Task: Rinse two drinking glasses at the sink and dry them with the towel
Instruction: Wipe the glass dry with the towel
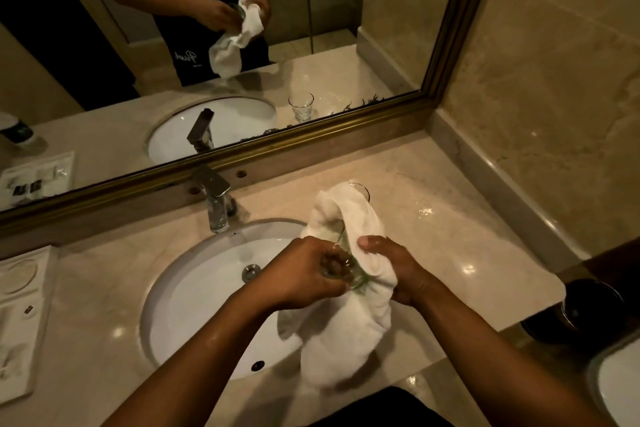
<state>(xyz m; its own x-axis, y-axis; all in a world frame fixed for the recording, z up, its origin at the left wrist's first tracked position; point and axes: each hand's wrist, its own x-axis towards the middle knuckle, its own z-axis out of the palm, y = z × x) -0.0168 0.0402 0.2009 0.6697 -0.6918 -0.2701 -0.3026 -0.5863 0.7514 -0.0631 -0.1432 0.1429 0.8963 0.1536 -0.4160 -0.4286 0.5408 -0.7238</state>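
Observation:
My left hand (304,274) grips the base of a clear drinking glass (341,262), held on its side over the right rim of the white sink (194,298). My right hand (394,270) holds a white towel (349,322), which is pushed into and wrapped around the glass and hangs down below my hands. A second glass (363,191) stands upright on the counter behind the towel, only its rim showing; the mirror shows it whole. The chrome tap (216,199) stands behind the basin, and no water stream is visible.
A marble counter (450,218) runs to the right wall. A white amenity tray (20,315) sits at the left. A dark round bin (585,312) and the edge of another white basin (616,388) are at the right. A framed mirror (346,135) backs the counter.

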